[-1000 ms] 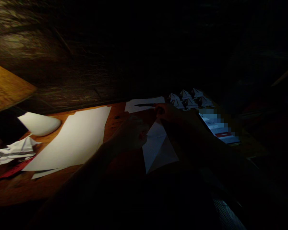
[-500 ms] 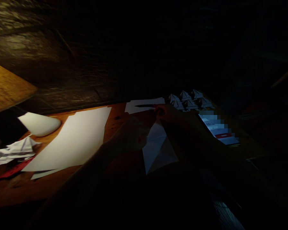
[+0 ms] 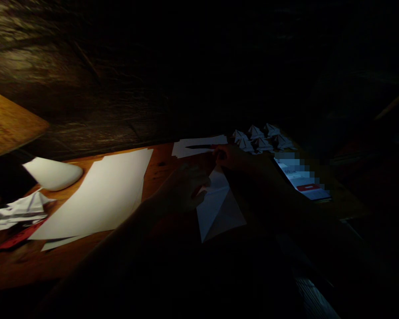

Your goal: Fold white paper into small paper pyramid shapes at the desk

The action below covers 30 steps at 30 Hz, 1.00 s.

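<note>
Upon dim wood (image 3: 162, 153), both hands (image 3: 186, 188) (image 3: 228, 156), loosely curled, touch folded paper (image 3: 217, 204).

I look through one camera, worn on the person's head and facing forward and down over the table (image 3: 159, 177). It sits close enough that both forearms rise from the bottom of my frame to the left hand (image 3: 186, 186) and right hand (image 3: 228, 156) near centre. The rough backdrop (image 3: 29, 66) lies farther off, upper left.
</note>
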Each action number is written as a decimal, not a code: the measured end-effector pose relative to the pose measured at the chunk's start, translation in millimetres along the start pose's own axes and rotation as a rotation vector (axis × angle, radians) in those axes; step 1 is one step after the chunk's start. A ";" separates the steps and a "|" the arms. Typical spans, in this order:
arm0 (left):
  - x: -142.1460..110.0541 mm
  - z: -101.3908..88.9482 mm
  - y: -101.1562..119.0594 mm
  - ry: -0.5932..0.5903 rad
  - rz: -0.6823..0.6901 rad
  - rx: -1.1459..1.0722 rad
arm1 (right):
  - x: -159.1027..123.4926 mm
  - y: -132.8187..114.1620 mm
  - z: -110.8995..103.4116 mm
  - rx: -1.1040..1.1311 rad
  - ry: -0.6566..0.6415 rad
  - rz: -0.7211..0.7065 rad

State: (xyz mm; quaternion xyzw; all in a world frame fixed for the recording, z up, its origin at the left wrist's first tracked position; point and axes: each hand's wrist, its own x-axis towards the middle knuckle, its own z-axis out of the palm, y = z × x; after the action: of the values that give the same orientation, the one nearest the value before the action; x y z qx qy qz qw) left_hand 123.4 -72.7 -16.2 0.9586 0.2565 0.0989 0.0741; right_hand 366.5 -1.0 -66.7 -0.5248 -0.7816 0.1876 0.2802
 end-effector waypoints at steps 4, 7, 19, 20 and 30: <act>-0.7 5.1 -4.9 -0.034 0.063 0.074 | -2.8 -5.2 -1.8 -0.026 -0.045 -0.006; -1.6 7.3 -6.9 -0.023 0.066 0.074 | -5.8 -9.7 -3.7 -0.071 -0.076 -0.020; 0.1 5.6 -5.3 -0.040 0.038 0.013 | -3.0 -5.4 -2.5 0.001 -0.028 -0.045; 0.4 5.1 -4.9 -0.044 0.039 0.011 | -2.6 -4.8 -2.6 0.014 -0.020 -0.040; 1.2 4.1 -4.7 -0.045 0.036 0.016 | -0.5 -1.9 -6.2 0.057 0.010 -0.028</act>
State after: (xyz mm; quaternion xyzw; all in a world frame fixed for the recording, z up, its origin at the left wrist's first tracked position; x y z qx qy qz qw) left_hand 123.1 -68.4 -20.9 0.9656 0.2385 0.0766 0.0702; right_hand 369.2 -2.2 -60.8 -0.5065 -0.7818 0.2033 0.3015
